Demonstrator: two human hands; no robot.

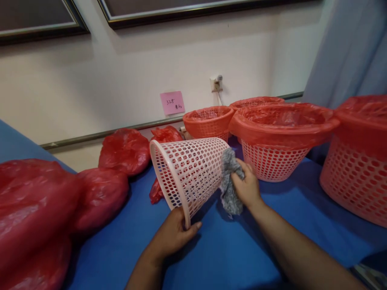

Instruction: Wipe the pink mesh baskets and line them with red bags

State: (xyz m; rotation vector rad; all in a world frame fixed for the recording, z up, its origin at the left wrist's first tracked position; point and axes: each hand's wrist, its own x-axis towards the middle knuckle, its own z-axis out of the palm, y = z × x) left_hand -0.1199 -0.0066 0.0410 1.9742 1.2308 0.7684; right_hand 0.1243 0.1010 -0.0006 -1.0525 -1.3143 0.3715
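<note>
Blue-covered worktop (211, 257) seen, crowded on both sides. On the left edge, a big tied-up red plastic bag (33, 205) is cut off by the frame; a smaller red bag (101, 195) is pressed against it, with a round red bag (125, 151) just behind. Another red bag (166, 133) is partly blocked at centre by the pink perforated basket (196, 169). Right half is taken up by red-lined baskets: a small one (208, 117) near centre, one at the back (256, 101) mostly hidden, a wide one (275, 161) in front of it, a large one (356, 177) cut off at the right edge. Above, a pink handwritten note (172, 102) and a socket (216, 84) are seen on the wall (127, 76); a blue curtain (347, 52) is hung upper right.

Pink basket is held tipped on its side mid-frame, mouth turned lower left; contact with the worktop cannot be told. Left hand (173, 235) is reached in from bottom centre, lower rim pinched between thumb and fingers. Right hand (248, 185) is extended from lower right, forearm slanted; a grey cloth (229, 197) is pinched in its fingers, fingertips partly hidden, cloth laid against the basket's base end.
</note>
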